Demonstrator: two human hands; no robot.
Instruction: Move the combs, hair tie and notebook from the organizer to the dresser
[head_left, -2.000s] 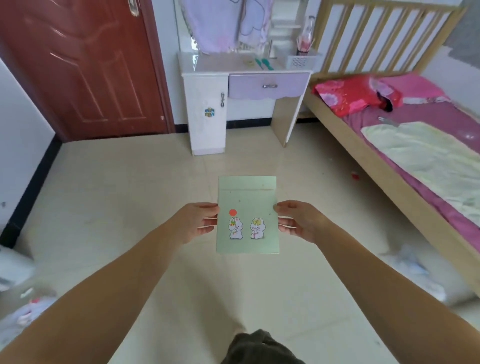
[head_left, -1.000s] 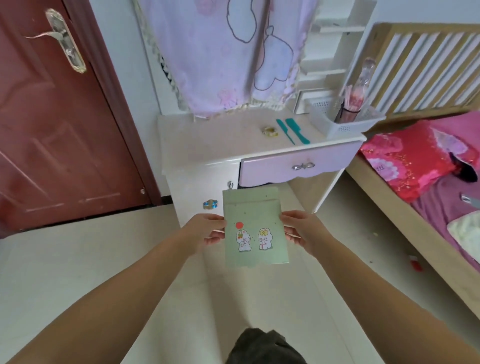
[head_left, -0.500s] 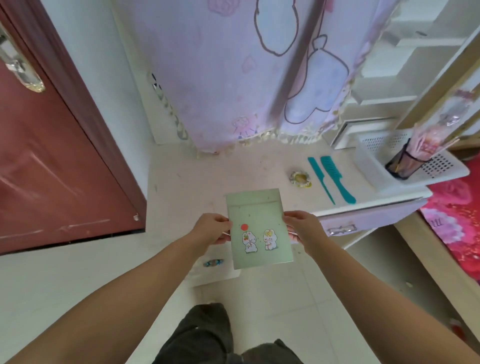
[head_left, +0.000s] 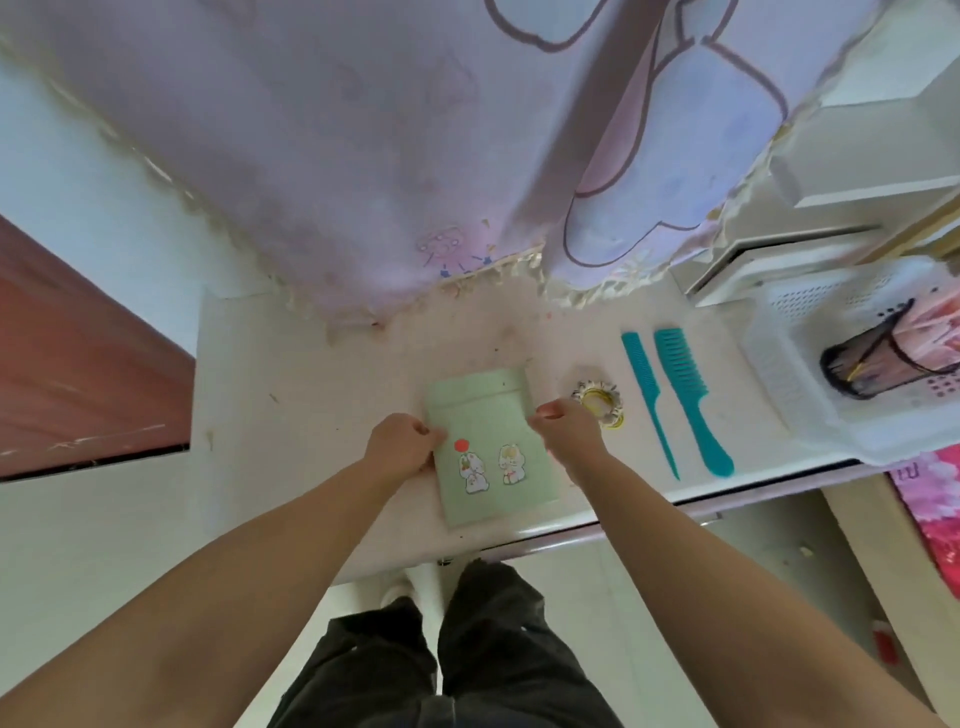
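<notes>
The left hand (head_left: 402, 446) pinched the left edge of the green notebook (head_left: 488, 447), which lay over the bench (head_left: 291, 364), apparently being set down; the right hand (head_left: 563, 428) gripped its right edge. Next, both needed to let go. The hair tie (head_left: 600, 401) and combs (head_left: 675, 400) already lay on the bench.

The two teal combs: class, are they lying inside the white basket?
No: the two teal combs lie on the bare dresser top, left of the white basket.
</notes>
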